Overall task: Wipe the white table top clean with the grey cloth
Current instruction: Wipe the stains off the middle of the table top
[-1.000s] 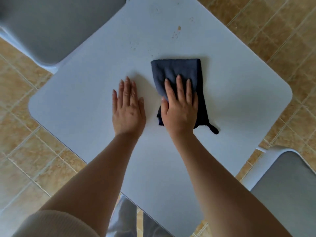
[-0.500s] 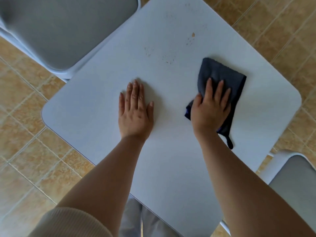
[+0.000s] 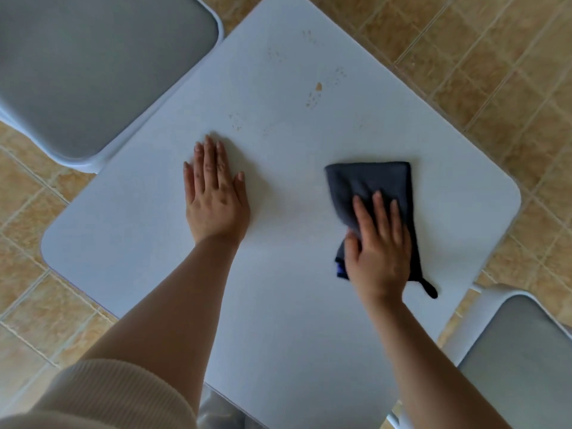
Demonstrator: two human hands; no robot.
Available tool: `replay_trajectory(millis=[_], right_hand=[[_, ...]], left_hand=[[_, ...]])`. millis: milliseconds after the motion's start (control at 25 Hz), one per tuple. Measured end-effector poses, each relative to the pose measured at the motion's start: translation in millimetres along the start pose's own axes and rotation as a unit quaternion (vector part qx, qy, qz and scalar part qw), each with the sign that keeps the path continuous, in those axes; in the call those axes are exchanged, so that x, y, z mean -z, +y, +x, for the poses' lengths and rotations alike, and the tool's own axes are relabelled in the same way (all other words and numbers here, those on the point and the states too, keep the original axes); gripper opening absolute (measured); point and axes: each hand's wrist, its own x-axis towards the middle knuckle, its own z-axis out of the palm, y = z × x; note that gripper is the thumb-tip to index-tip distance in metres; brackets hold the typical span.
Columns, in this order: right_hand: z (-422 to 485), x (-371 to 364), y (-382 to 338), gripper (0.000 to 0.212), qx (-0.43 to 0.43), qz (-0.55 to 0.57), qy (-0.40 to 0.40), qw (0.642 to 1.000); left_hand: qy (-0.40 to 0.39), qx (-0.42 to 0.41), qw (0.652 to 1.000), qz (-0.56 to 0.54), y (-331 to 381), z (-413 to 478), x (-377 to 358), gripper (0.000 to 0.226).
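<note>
The white table top [image 3: 278,320] fills the middle of the head view, set cornerwise. A folded dark grey cloth [image 3: 370,181] lies flat on its right half, with a small loop trailing at its near right corner. My right hand [image 3: 379,252] presses down on the cloth's near part, fingers stretched forward and thumb at its left edge. My left hand [image 3: 213,201] rests palm down on the bare table to the left of the cloth, holding nothing. Brownish specks and a small orange stain [image 3: 318,87] mark the far part of the table, beyond the cloth.
A grey-seated chair [image 3: 93,66] with a white frame stands against the table's far left side. A second such chair [image 3: 526,360] is at the near right corner. Tan floor tiles [image 3: 495,72] surround the table. My legs show under the near edge.
My right hand swept the cloth from the table's middle out to the right, then drew it back toward me and squared it up. My left hand stayed planted.
</note>
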Motion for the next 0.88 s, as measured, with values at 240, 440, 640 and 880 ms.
replay_trajectory(millis=[240,440,640,880], right_hand=[[125,-11,24,0.054,-0.2,0.025,-0.023,0.979],[170,-21,-29,0.052,-0.12,0.034,-0.035,0.992],[89,-14,-33,0.051,0.042,0.022,-0.008,0.999],[128,-15,3,0.05,-0.104,-0.003,-0.016,0.994]], left_hand=[[0.01,0.004,1.0,0.01,2,1,-1,0.056],[0.004,0.009,1.0,0.018,1,1,-2,0.057],[-0.002,0.009,1.0,0.02,1,3,-1,0.058],[-0.003,0.01,1.0,0.025,3,4,-1,0.058]])
